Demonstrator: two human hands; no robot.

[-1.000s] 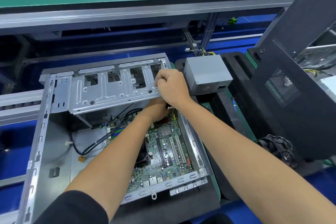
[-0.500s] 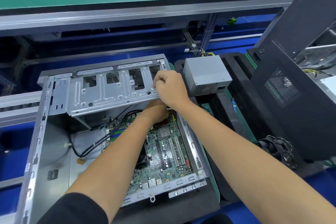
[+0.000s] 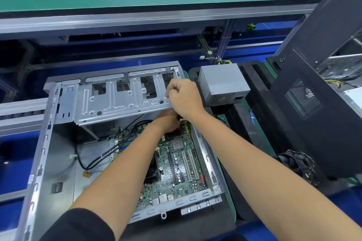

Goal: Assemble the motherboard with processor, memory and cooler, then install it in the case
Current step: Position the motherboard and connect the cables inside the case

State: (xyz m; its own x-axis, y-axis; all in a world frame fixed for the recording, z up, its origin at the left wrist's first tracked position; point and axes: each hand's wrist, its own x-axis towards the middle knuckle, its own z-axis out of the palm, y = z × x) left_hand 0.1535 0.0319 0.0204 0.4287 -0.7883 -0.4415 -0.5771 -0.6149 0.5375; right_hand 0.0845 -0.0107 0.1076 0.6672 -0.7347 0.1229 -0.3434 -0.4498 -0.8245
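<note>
In the head view the motherboard (image 3: 176, 164) already lies inside the open case (image 3: 42, 162), centre frame. The right hand (image 3: 184, 99) is curled over the drive cage (image 3: 121, 100) at its right end, probably steadying it so the left hand (image 3: 166, 121) can reach beneath; whether that hand grips anything cannot be told. A power supply (image 3: 222, 84) waits at upper right.

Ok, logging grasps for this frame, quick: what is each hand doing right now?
Left hand: reaches under the drive cage; fingers hidden, cannot be told.
Right hand: fingers curled in a fist at the drive cage's right end; whether it holds anything cannot be told.
</note>
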